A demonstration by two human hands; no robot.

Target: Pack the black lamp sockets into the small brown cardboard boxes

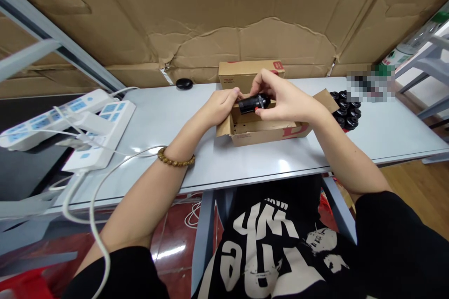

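My right hand point(277, 96) pinches a black cylindrical item point(249, 104) with a small red part between thumb and fingers. The item lies sideways over an open cardboard box point(270, 138) with red print. At the box's left end, my left hand point(221, 105) is closed on the edge by the flap, its thumb close to the item's end; some of its fingers are hidden. The visible left part of the box's inside shows bare cardboard. To the right, several black round-topped items point(351, 114) stand grouped, partly behind the box's right flap point(326, 99).
A second cardboard box point(250, 72) stands behind the open one. A black oval object point(184, 83) sits near the back edge. White power strips point(101, 138) and cables occupy the left side. A plastic bottle point(403, 51) is at the far right. Tall cardboard point(245, 4) backs the table.
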